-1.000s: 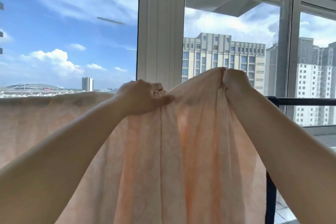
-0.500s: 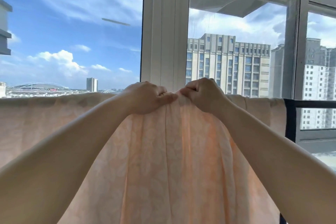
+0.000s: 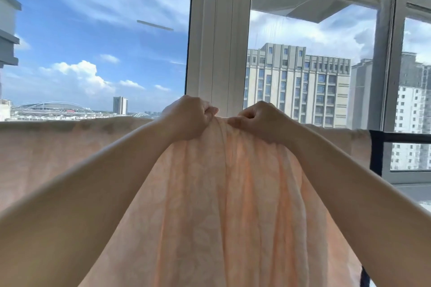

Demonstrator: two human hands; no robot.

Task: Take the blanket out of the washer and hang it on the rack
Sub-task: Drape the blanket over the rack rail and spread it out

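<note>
Because the window (image 3: pixel 93 37) behind lets strong daylight through, the peach blanket (image 3: pixel 228 205) glows where it hangs, and it fills most of the view: its top edge runs level from the far left across to the dark rack (image 3: pixel 401 138) on the right, which suggests it is already draped over the rack's top bar, though the bar itself is hidden under the cloth. Only the rack's right end shows, a dark corner and rail left bare past the blanket's edge. Near the middle the fabric is bunched into vertical folds, and that seems to be why both arms reach there. The left hand (image 3: pixel 189 119) has its fingers curled tight round a gather of cloth at the top edge; the right hand (image 3: pixel 258 121), just beside it, pinches the neighbouring gather, likely placed to pull the folds apart and spread the blanket flat for drying
</note>
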